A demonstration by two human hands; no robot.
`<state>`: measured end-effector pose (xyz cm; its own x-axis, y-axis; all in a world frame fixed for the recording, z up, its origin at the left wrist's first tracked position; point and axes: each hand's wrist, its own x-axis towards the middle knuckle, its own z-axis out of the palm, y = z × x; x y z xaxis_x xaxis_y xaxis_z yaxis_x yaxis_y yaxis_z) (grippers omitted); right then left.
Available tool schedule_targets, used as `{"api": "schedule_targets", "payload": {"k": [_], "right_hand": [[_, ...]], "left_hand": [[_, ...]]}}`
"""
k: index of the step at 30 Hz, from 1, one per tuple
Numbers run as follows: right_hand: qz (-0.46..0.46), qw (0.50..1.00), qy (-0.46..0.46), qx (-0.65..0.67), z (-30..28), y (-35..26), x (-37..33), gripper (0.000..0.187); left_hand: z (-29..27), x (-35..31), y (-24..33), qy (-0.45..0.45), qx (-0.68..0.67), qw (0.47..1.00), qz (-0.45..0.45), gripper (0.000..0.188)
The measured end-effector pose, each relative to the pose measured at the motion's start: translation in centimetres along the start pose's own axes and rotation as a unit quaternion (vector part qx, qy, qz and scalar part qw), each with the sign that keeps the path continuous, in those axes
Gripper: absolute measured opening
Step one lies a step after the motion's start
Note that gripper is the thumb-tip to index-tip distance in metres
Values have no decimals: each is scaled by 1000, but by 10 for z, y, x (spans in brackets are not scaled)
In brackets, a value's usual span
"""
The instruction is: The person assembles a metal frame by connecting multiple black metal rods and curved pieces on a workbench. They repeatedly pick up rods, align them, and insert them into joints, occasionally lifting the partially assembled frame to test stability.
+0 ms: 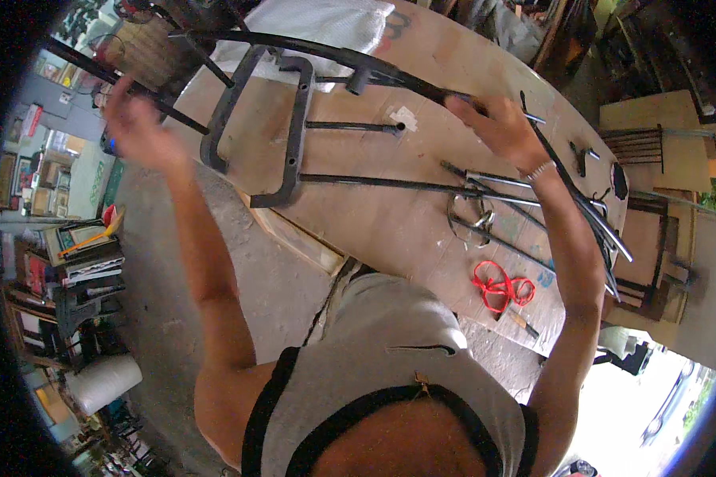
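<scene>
A black metal frame [297, 131], made of tubes and two U-shaped flat brackets, lies across the tabletop and juts past its left edge. My right hand [501, 133] is closed around the long curved black tube [406, 79] along the frame's far side. My left hand [147, 135], blurred by motion, is raised by the black bar [184, 119] at the frame's left end. Its fingers look apart, with nothing seen in them. Several loose black and silver tubes [517, 191] lie below my right hand, partly hidden by my right forearm.
The brown table [358, 219] bears a red cord [501, 288], a thin tool [523, 324], a wire ring [469, 221] and white wrapping [318, 24]. Stacked frames [87, 246] and a white roll [103, 383] stand at left. Wooden panels [652, 119] lean at right.
</scene>
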<state>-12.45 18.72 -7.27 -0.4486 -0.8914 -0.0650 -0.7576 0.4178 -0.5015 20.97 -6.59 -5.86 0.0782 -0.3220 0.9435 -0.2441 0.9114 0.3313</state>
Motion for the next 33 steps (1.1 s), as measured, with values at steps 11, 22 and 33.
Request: {"api": "schedule_targets", "payload": {"k": [11,22,33], "right_hand": [[-348,835,418,-85,22,-13,-29,19],[-4,965,29,-260,246,161,-42,31],[-23,927,285,-244,202,111,-52,25]], "left_hand": [[153,-46,98,-560,-23,808,181,44],[162,-21,110,-605,-36,777,168,40],[162,-10,108,-613,-73,777,120,40]]}}
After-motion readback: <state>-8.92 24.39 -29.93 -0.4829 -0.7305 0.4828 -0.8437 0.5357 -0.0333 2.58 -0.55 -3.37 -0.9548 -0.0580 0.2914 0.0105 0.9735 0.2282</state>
